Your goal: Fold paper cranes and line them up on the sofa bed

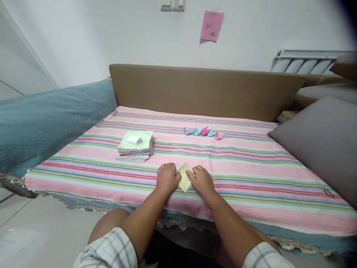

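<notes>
A pale yellow sheet of origami paper (pixel 184 178), folded into a small diamond shape, lies on the striped cloth between my hands. My left hand (pixel 167 178) has its fingers curled, with the thumb at the paper's left edge. On the other side, my right hand (pixel 202 179) grips the right edge, its thumb on top of the paper. Folded paper cranes (pixel 205 131) in purple, blue and pink stand in a row farther back. To the left is a stack of square paper (pixel 135 152) with a white charger plug (pixel 135 140) on top.
The pink striped cloth (pixel 240 163) covers the sofa seat. A brown backrest (pixel 195 89) runs along the back, below a wall with a pink note (pixel 212 26). A blue-covered armrest (pixel 55 119) is at left, grey cushions (pixel 323 141) at right. A small brown ring-like object (pixel 329 192) lies near the right cushion.
</notes>
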Demonstrator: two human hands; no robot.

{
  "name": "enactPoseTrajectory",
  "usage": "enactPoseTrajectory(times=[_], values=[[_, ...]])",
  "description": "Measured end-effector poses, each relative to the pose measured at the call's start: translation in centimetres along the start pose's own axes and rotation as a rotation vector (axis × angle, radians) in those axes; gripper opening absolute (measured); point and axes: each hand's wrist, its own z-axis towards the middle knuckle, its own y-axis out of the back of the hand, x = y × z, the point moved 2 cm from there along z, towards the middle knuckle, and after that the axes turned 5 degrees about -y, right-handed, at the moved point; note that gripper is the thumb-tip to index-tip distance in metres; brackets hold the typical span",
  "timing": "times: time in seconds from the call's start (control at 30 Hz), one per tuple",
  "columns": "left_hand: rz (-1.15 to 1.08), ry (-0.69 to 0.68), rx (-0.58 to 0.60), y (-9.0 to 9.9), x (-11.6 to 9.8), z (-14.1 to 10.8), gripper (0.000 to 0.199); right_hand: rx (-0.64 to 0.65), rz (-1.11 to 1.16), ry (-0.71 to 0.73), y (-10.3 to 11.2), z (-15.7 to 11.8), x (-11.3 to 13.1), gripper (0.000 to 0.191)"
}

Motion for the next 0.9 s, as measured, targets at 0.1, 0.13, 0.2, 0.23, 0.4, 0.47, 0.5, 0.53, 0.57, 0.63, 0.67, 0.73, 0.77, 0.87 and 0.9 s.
enactPoseTrajectory(times=[0.1, 0.13, 0.2, 0.23, 0.4, 0.47, 0.5, 0.53, 0.57, 0.63, 0.67, 0.73, 0.77, 0.87, 0.9], values=[[-0.009, -0.008, -0.018, 0.01, -0.08, -0.06, 0.016, -0.011, -0.008, 0.014, -0.13, -0.04, -0.02, 0.033], [-0.014, -0.013, -0.024, 0.03, -0.10, -0.08, 0.016, -0.011, -0.010, 0.016, -0.16, -0.05, -0.03, 0.033], [-0.025, -0.026, -0.035, 0.05, -0.14, -0.14, 0.018, -0.007, -0.017, 0.015, -0.18, -0.08, -0.02, 0.033], [-0.030, -0.030, -0.038, 0.07, -0.14, -0.15, 0.018, -0.006, -0.023, 0.014, -0.17, -0.09, 0.00, 0.033], [-0.039, -0.014, -0.034, 0.10, -0.07, -0.11, 0.017, 0.001, -0.032, 0.016, -0.02, -0.14, 0.09, 0.032], [-0.047, -0.015, -0.032, 0.17, -0.08, -0.10, 0.017, 0.002, -0.019, 0.016, 0.03, -0.11, 0.07, 0.032], [-0.056, -0.021, -0.031, 0.23, -0.12, -0.11, 0.018, 0.004, -0.009, 0.016, 0.05, -0.09, 0.04, 0.032], [-0.066, -0.028, -0.030, 0.30, -0.17, -0.15, 0.019, 0.007, 0.004, 0.016, 0.06, -0.06, 0.00, 0.032], [-0.075, -0.033, -0.027, 0.37, -0.22, -0.22, 0.021, 0.009, 0.025, 0.017, 0.05, -0.03, -0.06, 0.030], [-0.080, -0.035, -0.012, 0.50, -0.30, -0.38, 0.022, 0.007, 0.091, 0.014, 0.03, 0.04, -0.18, 0.023], [-0.075, -0.033, -0.004, 0.54, -0.33, -0.48, 0.022, 0.002, 0.130, 0.007, 0.01, 0.06, -0.25, 0.021], [-0.060, -0.033, 0.003, 0.57, -0.38, -0.64, 0.022, -0.006, 0.199, -0.017, -0.03, 0.08, -0.39, 0.025], [-0.055, -0.035, 0.002, 0.55, -0.38, -0.70, 0.022, -0.003, 0.222, -0.028, -0.06, 0.07, -0.44, 0.027], [-0.050, -0.038, -0.009, 0.40, -0.32, -0.74, 0.022, 0.022, 0.233, -0.038, -0.03, -0.02, -0.41, 0.019], [-0.049, -0.038, -0.015, 0.36, -0.29, -0.71, 0.022, 0.031, 0.221, -0.036, 0.02, -0.07, -0.36, 0.017]])
